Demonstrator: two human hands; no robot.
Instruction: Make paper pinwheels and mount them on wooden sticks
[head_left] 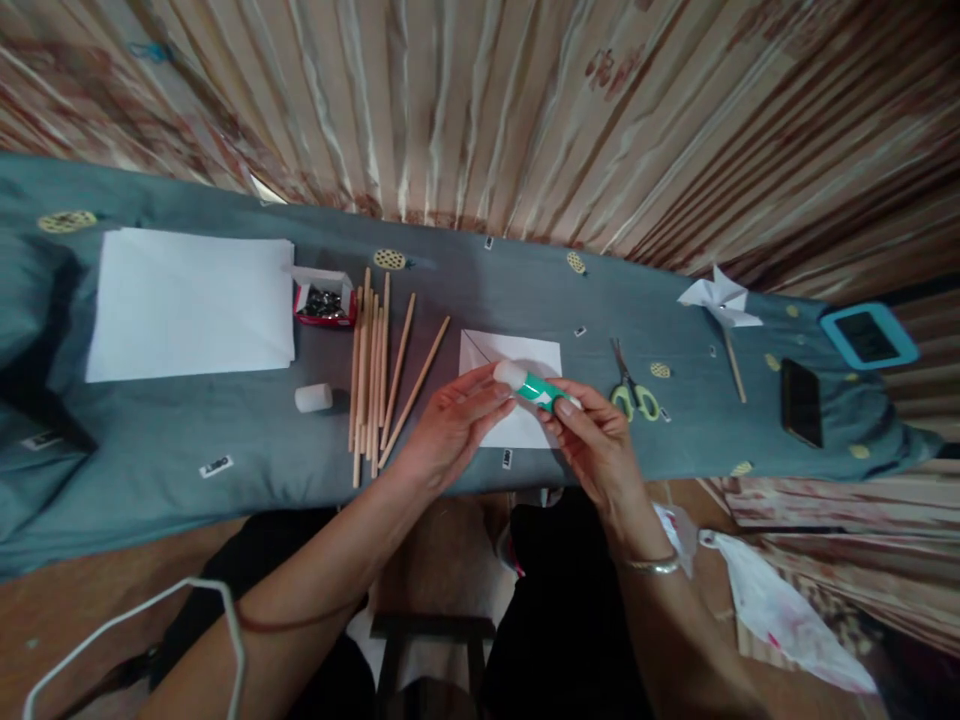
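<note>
Over a square white paper (521, 430) with a dark diagonal line, both hands hold a green and white glue stick (544, 392), tilted with its white end up and to the left. My right hand (600, 435) is closed around the green body near its lower end. The fingers of my left hand (457, 420) are closed at the white end; whether that end is a cap or bare glue I cannot tell. A short white cylinder (313, 398), which looks like a cap, lies on its side farther left.
Several wooden sticks (364, 375) lie left of the paper, beside an open box of small metal pieces (325, 304) and a white paper stack (191, 305). To the right are green-handled scissors (632, 393), a paper pinwheel (721, 298), a phone (801, 403) and a blue-framed device (870, 335).
</note>
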